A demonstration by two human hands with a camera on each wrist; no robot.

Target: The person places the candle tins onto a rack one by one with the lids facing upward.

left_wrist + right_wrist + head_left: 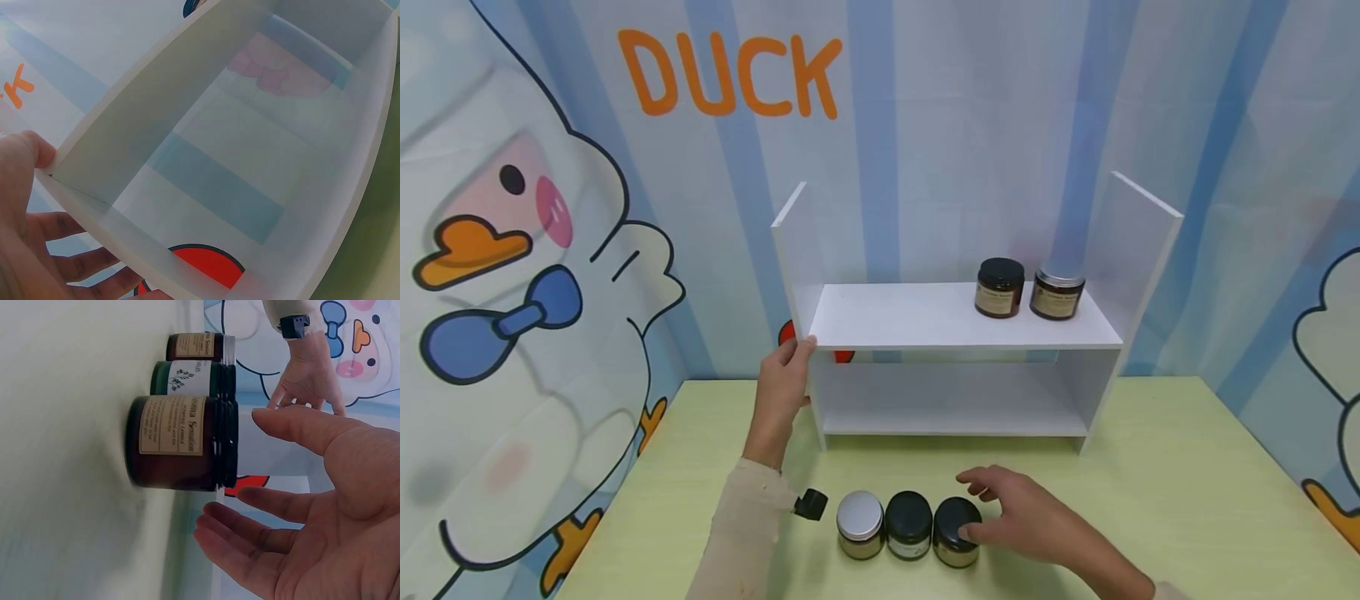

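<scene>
A white two-tier shelf (955,398) stands on the table. My left hand (781,402) holds its left side panel, thumb on the front edge and fingers behind, as the left wrist view shows. Three candle jars stand in a row before the shelf: a silver-lidded jar (860,523), a green black-lidded jar (190,378) with a white label in the middle, and a brown black-lidded jar (172,442) on the right. Around that brown jar my right hand (1026,517) hovers with fingers spread; the right wrist view shows a gap between hand and jar.
On the upper board, toward the right, stand a black-lidded jar (998,288) and a silver-lidded jar (1057,293). The shelf's side panels rise above that board. A duck-print curtain (970,125) hangs behind the pale green table (1180,483).
</scene>
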